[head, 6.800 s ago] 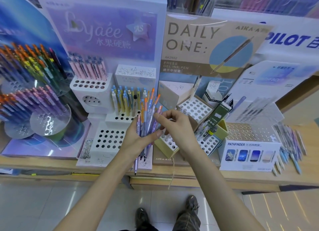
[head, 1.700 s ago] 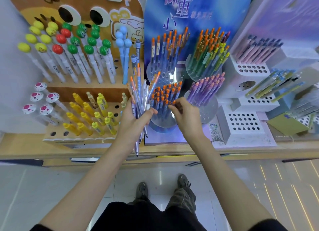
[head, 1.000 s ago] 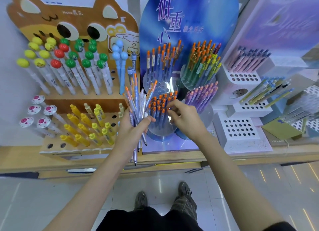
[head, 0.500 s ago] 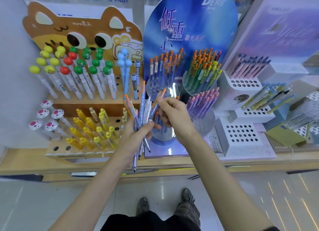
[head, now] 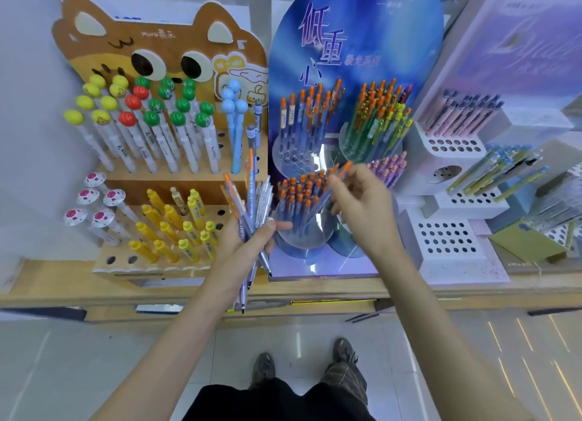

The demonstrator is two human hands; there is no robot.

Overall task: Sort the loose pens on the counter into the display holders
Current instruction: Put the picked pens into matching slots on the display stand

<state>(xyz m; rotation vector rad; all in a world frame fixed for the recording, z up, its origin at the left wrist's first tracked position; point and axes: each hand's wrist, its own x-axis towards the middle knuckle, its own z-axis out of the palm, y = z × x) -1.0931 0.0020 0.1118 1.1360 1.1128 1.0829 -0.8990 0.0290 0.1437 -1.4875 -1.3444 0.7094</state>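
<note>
Since half a second ago my right hand has drawn away from the bundle, carrying one pen off to the right. At the left, the cat-faced stand (head: 94, 39) sits on the counter (head: 47, 283), ball-topped and yellow pens upright in its holes. My left hand (head: 242, 250) is curled tight round the bundle of loose pens (head: 252, 200), their tops fanned upward and the tips poking out below my palm. Just right of it stands the round clear holder (head: 294, 236) (packed with orange-capped blue pens). My right hand (head: 362, 206) hovers above that holder, thumb and fingertips pinching a single orange-tipped pen (head: 341, 171), tilted over the caps. Farther right is the white holed stand (head: 447, 238).
</note>
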